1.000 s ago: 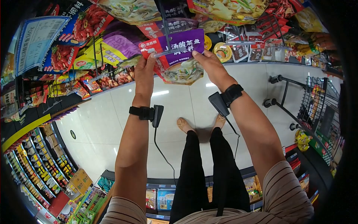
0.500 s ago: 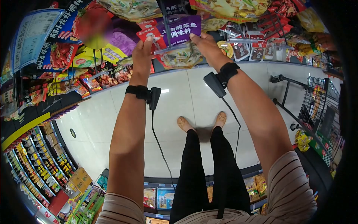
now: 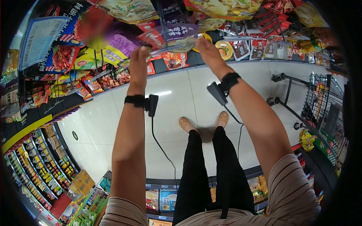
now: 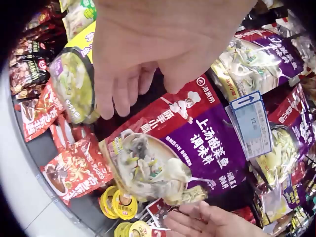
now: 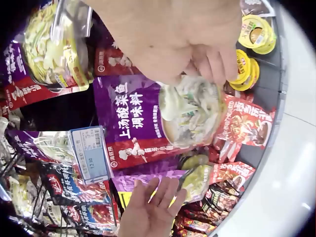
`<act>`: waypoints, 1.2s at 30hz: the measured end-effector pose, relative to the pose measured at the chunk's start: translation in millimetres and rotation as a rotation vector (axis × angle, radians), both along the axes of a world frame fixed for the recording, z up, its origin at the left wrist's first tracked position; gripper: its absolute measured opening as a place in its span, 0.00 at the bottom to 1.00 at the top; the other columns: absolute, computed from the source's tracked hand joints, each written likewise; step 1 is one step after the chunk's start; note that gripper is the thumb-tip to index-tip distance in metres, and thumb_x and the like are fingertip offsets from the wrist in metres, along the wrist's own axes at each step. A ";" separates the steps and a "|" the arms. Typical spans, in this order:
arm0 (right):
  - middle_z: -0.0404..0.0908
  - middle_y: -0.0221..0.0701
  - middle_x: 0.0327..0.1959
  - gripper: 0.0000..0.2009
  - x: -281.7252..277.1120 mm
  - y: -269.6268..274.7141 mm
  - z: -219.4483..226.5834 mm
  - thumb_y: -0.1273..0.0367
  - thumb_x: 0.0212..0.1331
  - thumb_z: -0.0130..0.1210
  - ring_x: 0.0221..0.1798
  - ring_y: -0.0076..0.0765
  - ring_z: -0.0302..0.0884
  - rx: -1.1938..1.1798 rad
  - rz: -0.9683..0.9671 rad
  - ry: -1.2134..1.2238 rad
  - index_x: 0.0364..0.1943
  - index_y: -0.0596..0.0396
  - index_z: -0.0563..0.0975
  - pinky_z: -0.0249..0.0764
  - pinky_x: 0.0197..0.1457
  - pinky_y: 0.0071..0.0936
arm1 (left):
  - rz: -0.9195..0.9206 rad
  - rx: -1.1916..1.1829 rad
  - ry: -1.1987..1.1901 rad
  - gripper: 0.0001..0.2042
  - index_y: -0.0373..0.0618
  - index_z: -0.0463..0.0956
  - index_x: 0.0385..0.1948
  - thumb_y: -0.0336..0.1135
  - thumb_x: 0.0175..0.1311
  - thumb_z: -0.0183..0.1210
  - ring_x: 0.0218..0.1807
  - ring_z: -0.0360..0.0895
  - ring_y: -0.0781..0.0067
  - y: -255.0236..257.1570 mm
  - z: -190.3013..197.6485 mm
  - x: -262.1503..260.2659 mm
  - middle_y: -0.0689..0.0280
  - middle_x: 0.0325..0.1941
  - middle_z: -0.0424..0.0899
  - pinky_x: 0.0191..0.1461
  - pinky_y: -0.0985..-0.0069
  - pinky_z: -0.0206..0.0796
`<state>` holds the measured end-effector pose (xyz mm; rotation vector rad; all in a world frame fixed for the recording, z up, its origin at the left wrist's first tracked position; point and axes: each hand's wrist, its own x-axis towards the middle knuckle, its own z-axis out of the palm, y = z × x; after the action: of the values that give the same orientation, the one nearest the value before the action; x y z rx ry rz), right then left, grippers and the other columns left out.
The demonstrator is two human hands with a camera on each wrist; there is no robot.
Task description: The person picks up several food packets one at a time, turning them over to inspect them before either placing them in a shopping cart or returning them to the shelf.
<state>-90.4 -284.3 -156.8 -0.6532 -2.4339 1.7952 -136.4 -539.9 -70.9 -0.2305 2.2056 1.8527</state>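
Note:
A purple and red pouch [image 3: 177, 31] with a picture of soup hangs at the front of the rack, seen face-on in the left wrist view [image 4: 173, 148] and the right wrist view [image 5: 148, 118]. My left hand [image 3: 138, 66] is beside its red end, fingers loosely extended, palm empty [image 4: 143, 54]. My right hand [image 3: 212, 54] is at its other end, fingers loosely bent near the soup picture [image 5: 182, 54]; whether they touch it, I cannot tell. Neither hand grips it. In the wrist views, a blue-edged price tag [image 4: 250, 124] [image 5: 91, 154] stands beyond the pouch's purple edge.
Other pouches [image 3: 62, 58] hang on metal hooks around it. Red packets [image 3: 174, 60] and round yellow tubs [image 3: 224, 50] lie on the shelf below. A wire cart [image 3: 316, 100] stands at the right, with shelves [image 3: 41, 162] at the lower left.
The pouch, earlier held between both hands, has moved away from the body onto the rack. Both hands have let go of it, and the left has shifted slightly left.

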 end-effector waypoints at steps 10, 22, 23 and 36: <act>0.81 0.33 0.34 0.14 258.0 11.9 32.9 0.59 0.68 0.51 0.33 0.28 0.80 -0.702 0.103 -0.687 0.41 0.57 0.75 0.80 0.37 0.27 | -0.256 0.042 -0.754 0.19 0.48 0.70 0.54 0.51 0.72 0.52 0.46 0.79 0.72 -45.8 -29.2 244.9 0.66 0.45 0.79 0.47 0.70 0.72; 0.82 0.41 0.43 0.17 389.2 95.8 128.7 0.61 0.69 0.48 0.42 0.38 0.83 -0.801 -0.168 -0.730 0.49 0.61 0.75 0.81 0.46 0.33 | -0.488 -0.193 -0.893 0.23 0.42 0.72 0.54 0.52 0.71 0.51 0.48 0.80 0.70 32.2 61.5 335.3 0.62 0.47 0.82 0.52 0.70 0.72; 0.82 0.40 0.42 0.16 395.1 103.7 132.0 0.60 0.69 0.48 0.42 0.38 0.83 -0.811 -0.185 -0.688 0.49 0.61 0.75 0.82 0.46 0.33 | -0.530 -0.215 -0.847 0.23 0.42 0.72 0.55 0.52 0.72 0.51 0.48 0.80 0.70 45.9 68.5 331.0 0.62 0.48 0.82 0.52 0.70 0.72; 0.82 0.38 0.38 0.13 484.3 160.7 164.6 0.65 0.66 0.55 0.39 0.36 0.83 -0.946 -0.494 -0.379 0.48 0.60 0.75 0.83 0.44 0.32 | -0.922 -0.257 -0.615 0.19 0.42 0.75 0.50 0.48 0.70 0.53 0.39 0.76 0.80 137.0 80.4 323.8 0.69 0.36 0.80 0.40 0.79 0.69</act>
<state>393.9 -123.6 7.9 -1.5803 -1.1880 2.6448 187.4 -402.8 9.5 0.1471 1.6582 0.8502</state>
